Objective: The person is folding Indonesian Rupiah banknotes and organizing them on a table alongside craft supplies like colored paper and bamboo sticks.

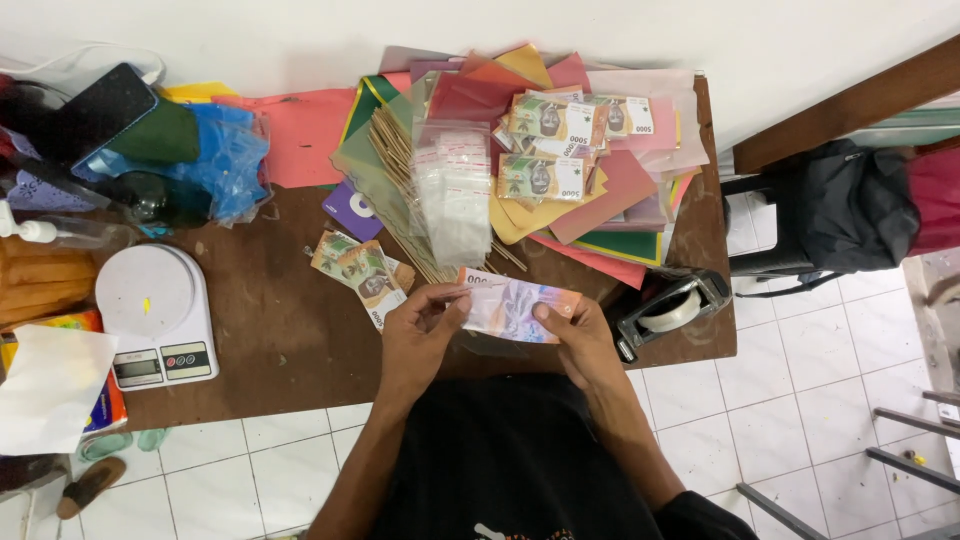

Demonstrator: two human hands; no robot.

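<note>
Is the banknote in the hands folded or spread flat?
Spread flat: the banknote is stretched between left hand and right hand, no crease visible.

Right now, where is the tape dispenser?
In the head view, the tape dispenser sits near the table's right front corner, just right of the right hand holding a banknote.

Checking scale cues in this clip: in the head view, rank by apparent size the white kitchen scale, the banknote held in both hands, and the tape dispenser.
1. White kitchen scale, plainly largest.
2. Banknote and black tape dispenser: they look alike in size, and fingers hide the note's ends, so no ranking between them.
</note>
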